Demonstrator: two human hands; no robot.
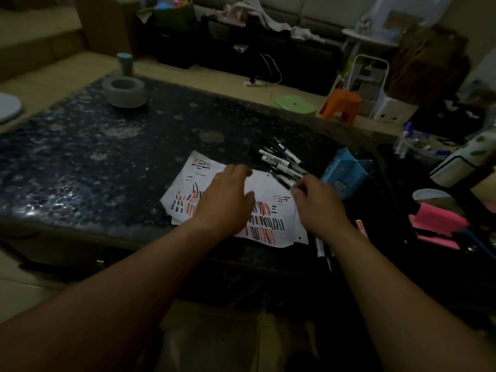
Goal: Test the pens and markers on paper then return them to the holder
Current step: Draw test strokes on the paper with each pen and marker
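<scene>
Pens and markers (281,159) heaped on the dark table (107,162) just past the scribbled paper (265,186), blue holder (346,173) tipped over beside them. Left hand (228,200) lies loose and flat on the paper. Right hand (319,202) curls at the heap's edge, grip too blurry to call.

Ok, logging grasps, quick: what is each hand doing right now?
Left hand: open, resting flat on the paper.
Right hand: fingers curled, pinching a black pen.

One scribbled paper (264,187), one blue holder (346,173), one heap of pens (281,158)
</scene>
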